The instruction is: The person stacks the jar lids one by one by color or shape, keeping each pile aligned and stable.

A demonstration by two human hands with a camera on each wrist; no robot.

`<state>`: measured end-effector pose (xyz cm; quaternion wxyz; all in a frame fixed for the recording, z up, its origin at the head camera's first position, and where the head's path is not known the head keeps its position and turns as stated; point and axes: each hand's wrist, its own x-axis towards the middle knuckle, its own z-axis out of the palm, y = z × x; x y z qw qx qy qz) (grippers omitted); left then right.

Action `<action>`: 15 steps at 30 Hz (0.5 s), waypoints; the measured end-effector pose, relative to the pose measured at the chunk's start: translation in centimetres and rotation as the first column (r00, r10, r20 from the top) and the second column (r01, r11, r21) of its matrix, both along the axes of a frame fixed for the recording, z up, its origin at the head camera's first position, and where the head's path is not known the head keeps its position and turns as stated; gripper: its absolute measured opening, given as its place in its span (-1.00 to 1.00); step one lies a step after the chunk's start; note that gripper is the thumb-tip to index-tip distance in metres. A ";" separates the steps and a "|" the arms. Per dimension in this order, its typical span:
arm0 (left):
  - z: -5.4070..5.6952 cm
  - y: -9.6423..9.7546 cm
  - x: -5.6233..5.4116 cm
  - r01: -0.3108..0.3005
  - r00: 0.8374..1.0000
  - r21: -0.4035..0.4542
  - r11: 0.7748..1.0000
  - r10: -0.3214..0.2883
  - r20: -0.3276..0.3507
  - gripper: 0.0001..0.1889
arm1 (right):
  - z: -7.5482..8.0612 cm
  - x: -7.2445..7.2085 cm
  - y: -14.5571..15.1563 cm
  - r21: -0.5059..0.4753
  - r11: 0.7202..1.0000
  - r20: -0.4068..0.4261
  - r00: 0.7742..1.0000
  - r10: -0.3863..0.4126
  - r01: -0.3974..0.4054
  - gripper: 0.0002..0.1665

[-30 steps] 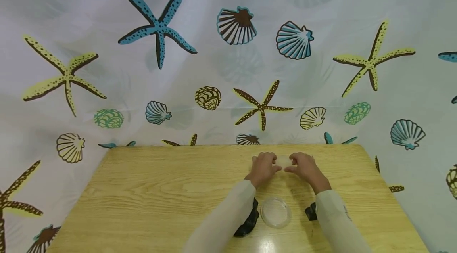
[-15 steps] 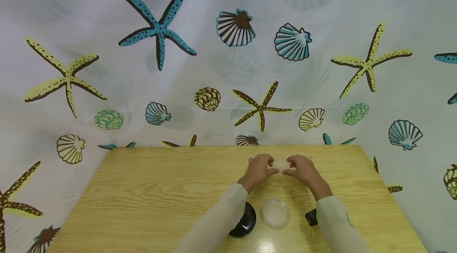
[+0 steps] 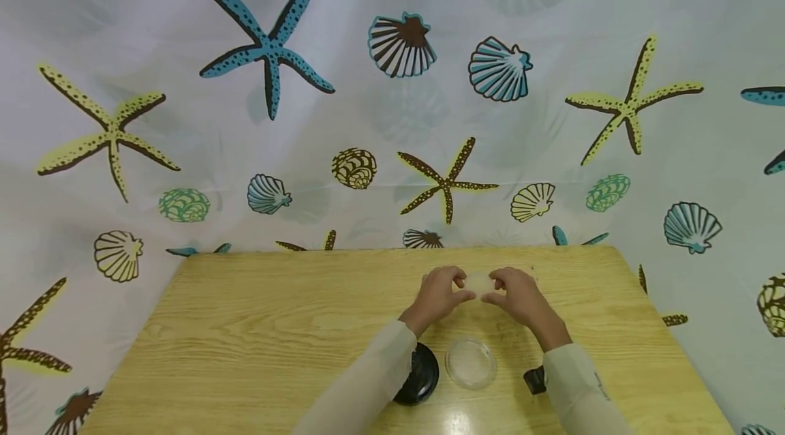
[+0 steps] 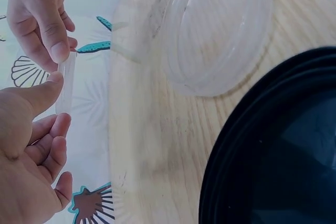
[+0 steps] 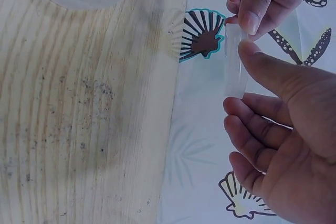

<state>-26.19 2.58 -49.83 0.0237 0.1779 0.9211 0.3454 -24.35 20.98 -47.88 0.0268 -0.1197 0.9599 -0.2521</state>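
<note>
Near the far edge of the table, both hands hold one shallow, translucent round lid (image 3: pixel 478 283). The left hand (image 3: pixel 437 297) pinches its left side between thumb and fingers, and the right hand (image 3: pixel 520 295) pinches the opposite side. In both wrist views the lid (image 4: pixel 66 85) is seen almost edge-on as a narrow whitish band. Closer to the body, a clear round shallow container (image 3: pixel 471 363) lies on the table between the forearms. A black round bowl-like piece (image 3: pixel 420 375) sits left of it, partly hidden by the left sleeve.
The wooden table (image 3: pixel 257 326) reaches back to a white curtain (image 3: pixel 343 101) printed with starfish and shells. A small black object (image 3: pixel 535 380) shows beside the right sleeve.
Both hands have shifted slightly left, and the lid between them now shows its round face more. More of the black round piece shows as the left sleeve moved left.
</note>
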 end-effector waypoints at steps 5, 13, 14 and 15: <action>0.0 -0.4 0.2 0.015 1.000 0.003 1.000 -0.015 0.013 -0.58 | 0.0 0.4 -0.2 -0.015 1.000 0.006 1.000 0.010 -0.010 -0.44; 0.4 -1.2 1.2 0.044 0.999 -0.018 0.999 -0.045 -0.022 -0.61 | 0.0 1.7 -0.7 -0.034 0.999 0.014 1.000 0.015 -0.014 -0.44; 0.5 -1.3 1.4 0.050 0.998 -0.025 0.998 -0.050 -0.025 -0.60 | 0.0 1.8 -0.7 -0.038 0.999 0.017 1.000 0.013 -0.013 -0.44; 0.6 -1.3 1.6 0.056 0.998 -0.033 0.998 -0.057 -0.028 -0.60 | 0.0 2.0 -0.8 -0.042 0.999 0.021 1.000 0.013 -0.012 -0.44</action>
